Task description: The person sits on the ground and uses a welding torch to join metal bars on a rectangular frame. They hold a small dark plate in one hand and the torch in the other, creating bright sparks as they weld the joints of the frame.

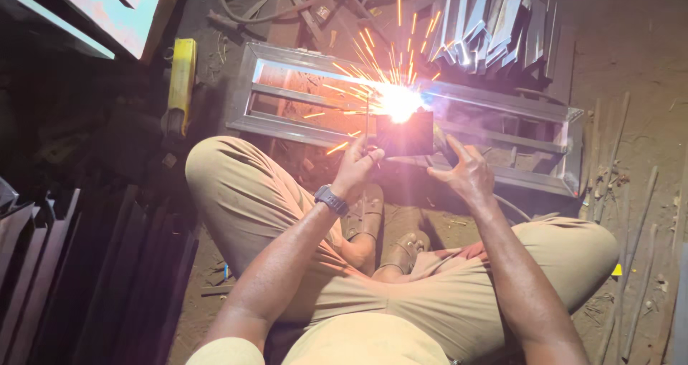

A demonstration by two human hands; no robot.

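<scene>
Head view: left hand (356,166) pinches a dark glass shield (405,133) upright; right hand (466,171), grip unclear, points a rod (438,145) up-left at the frame (502,107).

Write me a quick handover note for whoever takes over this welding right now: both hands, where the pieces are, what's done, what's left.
Left hand: gripping the thin welding rod, tip at the bright arc, sparks flying.
Right hand: holding the dark shield plate up before the arc.
Metal frame: flat on the ground ahead of the crossed legs; arc sits on its middle crossbar.
Cut metal sections piled beyond; yellow-handled tool at left.
Done: frame assembled in shape. Left: this joint is mid-weld; state of other joints cannot be told.
</scene>
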